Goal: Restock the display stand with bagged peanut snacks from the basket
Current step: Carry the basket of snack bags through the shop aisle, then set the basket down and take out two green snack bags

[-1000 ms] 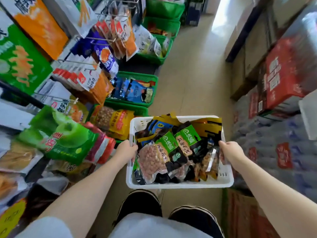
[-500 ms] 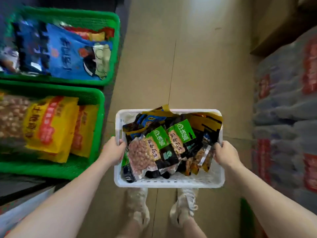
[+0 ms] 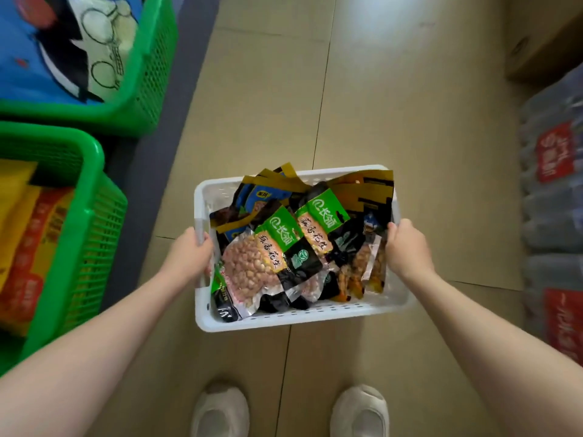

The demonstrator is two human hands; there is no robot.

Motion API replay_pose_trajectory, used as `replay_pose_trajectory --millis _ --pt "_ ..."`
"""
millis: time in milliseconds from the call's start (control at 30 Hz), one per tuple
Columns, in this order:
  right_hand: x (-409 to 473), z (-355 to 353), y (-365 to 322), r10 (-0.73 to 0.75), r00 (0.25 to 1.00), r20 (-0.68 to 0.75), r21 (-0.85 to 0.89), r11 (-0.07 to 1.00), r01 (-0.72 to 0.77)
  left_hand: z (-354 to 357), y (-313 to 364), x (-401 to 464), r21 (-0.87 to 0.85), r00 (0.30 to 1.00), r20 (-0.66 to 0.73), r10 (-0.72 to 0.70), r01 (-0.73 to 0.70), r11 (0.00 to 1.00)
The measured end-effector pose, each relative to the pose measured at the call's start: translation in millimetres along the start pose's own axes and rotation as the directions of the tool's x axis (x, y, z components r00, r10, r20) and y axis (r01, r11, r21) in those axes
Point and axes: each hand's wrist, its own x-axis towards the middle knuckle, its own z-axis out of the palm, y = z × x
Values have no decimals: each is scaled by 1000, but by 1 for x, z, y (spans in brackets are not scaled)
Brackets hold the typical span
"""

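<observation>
A white plastic basket point(image 3: 293, 316) is low over the tan floor in front of my feet. My left hand point(image 3: 189, 253) grips its left rim and my right hand point(image 3: 407, 250) grips its right rim. Several bagged peanut snacks fill it: green-labelled clear bags of peanuts point(image 3: 271, 257) on top, blue and yellow bags point(image 3: 268, 197) behind, and an orange snack bag point(image 3: 366, 269) by my right hand. The display stand is out of view.
Two green baskets stand at the left: the near one point(image 3: 91, 222) holds yellow and red bags, the far one point(image 3: 151, 58) holds blue bags. Wrapped bottle packs with red labels point(image 3: 555, 190) line the right. A cardboard box point(image 3: 549, 42) sits top right.
My view has tipped down from the display stand to the floor. The basket has gone lower, still held by both hands at its rims.
</observation>
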Motion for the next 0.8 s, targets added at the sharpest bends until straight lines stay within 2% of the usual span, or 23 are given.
replay_pose_trajectory --millis 67,100,133,167,233,267,300,333,367,433,500,567,700,800 --pt "4 -6 2 -55 998 17 -131 990 56 -7 5 1 203 998 12 59 -60 977" --pt "5 -8 3 -79 996 27 -224 971 83 -10 9 -2 382 997 -13 77 -67 922" --pt "4 -11 4 -92 995 34 -322 941 98 -14 12 -6 563 990 -66 125 -67 824" --pt "2 -13 5 -111 994 19 -410 905 109 -17 12 -8 686 966 -119 231 -88 723" --pt "-4 -19 3 -208 974 -93 -517 846 132 -22 14 -15 798 862 -102 497 -227 558" --pt "-8 -22 0 -283 946 -159 -526 835 161 -24 15 -18 812 771 -86 631 -313 492" --pt "-13 -24 -6 -349 917 -194 -502 838 213 -25 18 -20 799 696 -20 718 -420 430" --pt "-17 -24 -13 -388 903 -183 -441 853 277 -24 23 -22 744 663 73 745 -534 403" --pt "-21 -23 -20 -412 902 -132 -352 870 346 -19 29 -25 681 660 149 737 -609 408" --pt "-23 -13 -33 -435 900 17 -202 880 429 -4 33 -31 663 746 285 602 -607 438" --pt "-19 -1 -45 -432 893 126 -174 876 449 8 30 -29 720 822 303 482 -529 449" --pt "-12 11 -54 -402 893 204 -182 880 438 15 27 -23 743 859 293 421 -481 466" --pt "0 27 -70 -319 920 230 -63 938 341 20 29 -9 672 858 315 406 -503 543" --pt "6 34 -75 -272 941 203 28 962 272 28 32 -8 504 876 318 363 -480 718"
